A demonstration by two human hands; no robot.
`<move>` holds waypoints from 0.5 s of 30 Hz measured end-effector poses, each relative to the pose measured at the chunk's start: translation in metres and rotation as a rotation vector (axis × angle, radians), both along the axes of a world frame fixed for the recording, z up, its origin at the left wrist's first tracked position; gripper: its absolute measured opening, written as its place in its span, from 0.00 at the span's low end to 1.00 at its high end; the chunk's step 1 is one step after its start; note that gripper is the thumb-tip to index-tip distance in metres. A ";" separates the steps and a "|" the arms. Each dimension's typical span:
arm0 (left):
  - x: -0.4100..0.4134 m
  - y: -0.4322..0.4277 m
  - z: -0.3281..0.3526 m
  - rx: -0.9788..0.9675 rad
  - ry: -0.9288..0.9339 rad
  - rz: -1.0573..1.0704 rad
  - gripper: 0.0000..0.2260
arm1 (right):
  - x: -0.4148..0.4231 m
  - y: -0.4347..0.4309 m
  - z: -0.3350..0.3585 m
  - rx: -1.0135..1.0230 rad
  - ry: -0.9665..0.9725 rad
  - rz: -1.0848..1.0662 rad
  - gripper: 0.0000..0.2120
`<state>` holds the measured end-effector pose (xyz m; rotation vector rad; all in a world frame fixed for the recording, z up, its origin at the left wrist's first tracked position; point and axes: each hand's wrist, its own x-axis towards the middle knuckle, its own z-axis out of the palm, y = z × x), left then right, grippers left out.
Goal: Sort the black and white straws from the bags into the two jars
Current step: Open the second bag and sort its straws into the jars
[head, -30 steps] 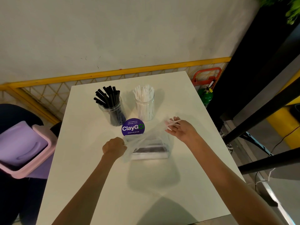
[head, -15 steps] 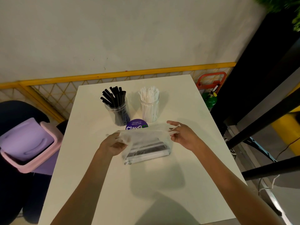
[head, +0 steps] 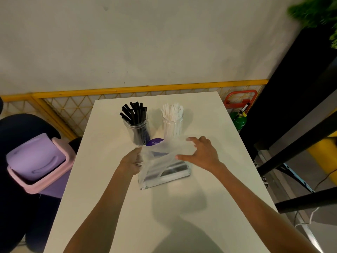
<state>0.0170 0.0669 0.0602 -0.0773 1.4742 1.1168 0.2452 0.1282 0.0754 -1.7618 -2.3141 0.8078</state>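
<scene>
Two clear jars stand at the far side of the white table (head: 109, 179): the left jar (head: 137, 128) holds black straws (head: 134, 111), the right jar (head: 172, 125) holds white straws (head: 172, 111). In front of them lies a clear plastic bag (head: 164, 167) with its upper part lifted off the table; dark and pale contents show at its bottom. My left hand (head: 132, 160) grips the bag's left top edge. My right hand (head: 203, 153) holds the right top edge with thumb and fingers spread.
A purple round sticker (head: 155, 142) lies on the table behind the bag. A pink and purple bin (head: 39, 161) stands left of the table. A yellow railing (head: 145, 88) runs behind, and a green cylinder (head: 238, 121) and black frame bars (head: 295, 156) are to the right.
Both hands have lifted the bag's mouth and pulled it wider apart; the left hand went from a fist on the bag to gripping its raised edge. The jars stay put.
</scene>
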 end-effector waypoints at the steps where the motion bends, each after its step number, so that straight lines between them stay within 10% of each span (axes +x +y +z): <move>1: 0.002 0.001 0.000 -0.005 0.032 -0.041 0.14 | -0.007 -0.002 -0.002 0.021 -0.076 0.031 0.39; 8: 0.009 -0.001 -0.004 0.061 0.601 -0.352 0.13 | -0.030 0.008 -0.017 -0.187 -0.017 -0.002 0.25; 15: -0.008 -0.015 -0.017 -0.014 1.207 -0.781 0.14 | -0.010 0.019 -0.021 -0.736 0.888 -0.353 0.15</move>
